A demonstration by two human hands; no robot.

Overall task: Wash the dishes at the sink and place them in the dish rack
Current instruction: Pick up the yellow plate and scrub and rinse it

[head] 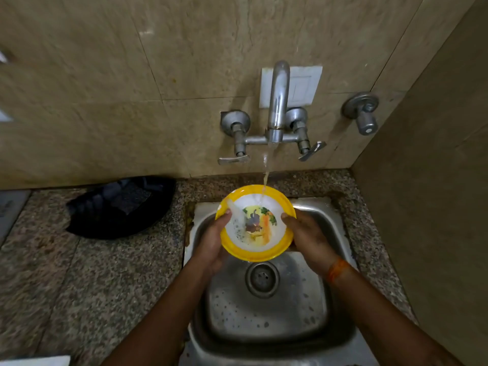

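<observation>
Both forearms reach forward over a steel sink. The left hand and right hand grip opposite rims of a yellow-rimmed bowl, thumbs curled over the edge. Beyond the hands, a tap pours water into the bowl.

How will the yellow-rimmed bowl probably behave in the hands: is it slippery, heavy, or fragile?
The yellow-rimmed bowl is probably slippery, since tap water runs onto it and wets its inside. It looks like light, stiff plastic or melamine, so likely not very fragile. The left hand and right hand grip opposite rims, which should steady it.
</observation>
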